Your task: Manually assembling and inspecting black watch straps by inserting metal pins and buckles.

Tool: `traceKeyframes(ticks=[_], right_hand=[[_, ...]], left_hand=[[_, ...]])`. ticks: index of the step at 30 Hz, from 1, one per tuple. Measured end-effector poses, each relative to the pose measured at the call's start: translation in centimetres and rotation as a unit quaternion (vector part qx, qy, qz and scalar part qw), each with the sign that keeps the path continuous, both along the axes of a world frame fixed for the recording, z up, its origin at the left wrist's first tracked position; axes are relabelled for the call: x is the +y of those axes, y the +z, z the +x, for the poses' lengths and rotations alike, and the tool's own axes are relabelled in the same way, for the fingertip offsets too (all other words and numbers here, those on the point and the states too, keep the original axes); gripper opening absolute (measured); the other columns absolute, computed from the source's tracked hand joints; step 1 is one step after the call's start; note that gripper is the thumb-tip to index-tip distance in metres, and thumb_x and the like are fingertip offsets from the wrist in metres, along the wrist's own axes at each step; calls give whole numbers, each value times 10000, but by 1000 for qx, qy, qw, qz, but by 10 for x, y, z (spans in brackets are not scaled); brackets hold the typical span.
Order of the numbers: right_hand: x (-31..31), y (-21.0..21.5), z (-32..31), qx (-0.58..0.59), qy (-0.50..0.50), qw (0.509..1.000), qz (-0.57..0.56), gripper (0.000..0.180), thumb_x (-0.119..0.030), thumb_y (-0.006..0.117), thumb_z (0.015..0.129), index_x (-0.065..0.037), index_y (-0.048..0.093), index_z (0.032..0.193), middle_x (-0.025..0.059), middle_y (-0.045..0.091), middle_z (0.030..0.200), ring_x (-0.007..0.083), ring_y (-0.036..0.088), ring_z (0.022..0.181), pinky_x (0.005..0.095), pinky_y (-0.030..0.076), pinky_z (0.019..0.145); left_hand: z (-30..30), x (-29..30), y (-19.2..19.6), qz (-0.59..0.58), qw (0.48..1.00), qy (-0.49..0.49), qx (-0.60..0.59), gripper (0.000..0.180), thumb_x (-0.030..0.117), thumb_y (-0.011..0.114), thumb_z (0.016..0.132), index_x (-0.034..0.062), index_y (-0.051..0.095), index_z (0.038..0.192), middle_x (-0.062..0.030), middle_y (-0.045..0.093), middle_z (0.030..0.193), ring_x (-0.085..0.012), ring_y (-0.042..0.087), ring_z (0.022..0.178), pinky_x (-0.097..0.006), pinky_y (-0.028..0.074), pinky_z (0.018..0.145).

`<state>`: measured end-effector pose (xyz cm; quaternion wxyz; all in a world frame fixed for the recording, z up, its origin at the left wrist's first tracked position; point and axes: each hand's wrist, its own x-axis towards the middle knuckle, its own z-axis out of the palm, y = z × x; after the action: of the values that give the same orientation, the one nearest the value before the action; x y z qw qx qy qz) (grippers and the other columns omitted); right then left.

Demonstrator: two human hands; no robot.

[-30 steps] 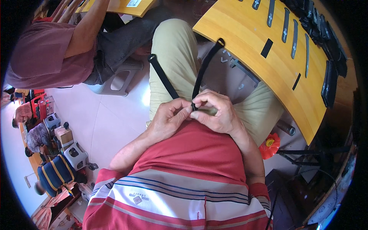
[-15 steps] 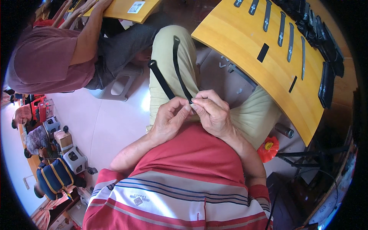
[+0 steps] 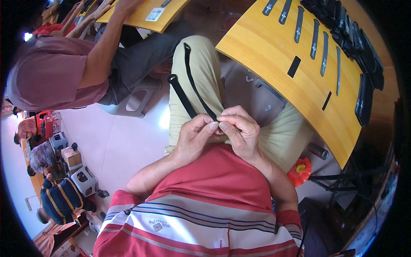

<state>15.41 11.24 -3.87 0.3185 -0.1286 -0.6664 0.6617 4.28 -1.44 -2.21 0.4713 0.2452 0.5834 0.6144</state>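
Observation:
Two black hook-and-loop straps, each with a slotted, rounded end, stick up from my hands over my left thigh. The longer strap (image 3: 195, 87) curves down to where both hands' fingertips meet. My left hand (image 3: 192, 138) is closed, its thumb and forefinger pinching this strap's lower end, and the shorter strap (image 3: 183, 97) comes out from behind its fingers. Pressed against the same end are the thumb and forefinger of my right hand (image 3: 242, 132), also closed. The fingers hide the lower ends of both straps.
A yellow table (image 3: 274, 55) on the right carries several grey straps (image 3: 314, 38), black pieces (image 3: 294, 66) and a heap of black strap bundles (image 3: 364, 98). A seated person (image 3: 55, 73) works at another yellow table (image 3: 175, 10). A bottle (image 3: 317, 151) and red object (image 3: 299, 172) are below.
The longer strap's free end has swung to the left, closer to the shorter strap. Both hands keep their pinch and appear slightly lower in the view.

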Motion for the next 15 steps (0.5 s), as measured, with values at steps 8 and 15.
traceKeyframes(ticks=[8,15], right_hand=[[6,8,0,-9,-9,993,116,112,-74,640,926,28,626,882,156,637,884,240,636,765,320,506,689],[82,50,22,-47,-209,974,78,145,-85,521,1005,3,616,941,79,632,979,153,596,914,287,480,821]], left_hand=[[-7,-5,15,-35,975,-40,215,168,137,542,1001,0,554,904,-97,620,763,-153,614,701,-295,485,637],[-15,-31,60,58,913,-199,351,63,63,578,900,35,564,845,-104,511,707,-279,546,602,-374,444,553]])
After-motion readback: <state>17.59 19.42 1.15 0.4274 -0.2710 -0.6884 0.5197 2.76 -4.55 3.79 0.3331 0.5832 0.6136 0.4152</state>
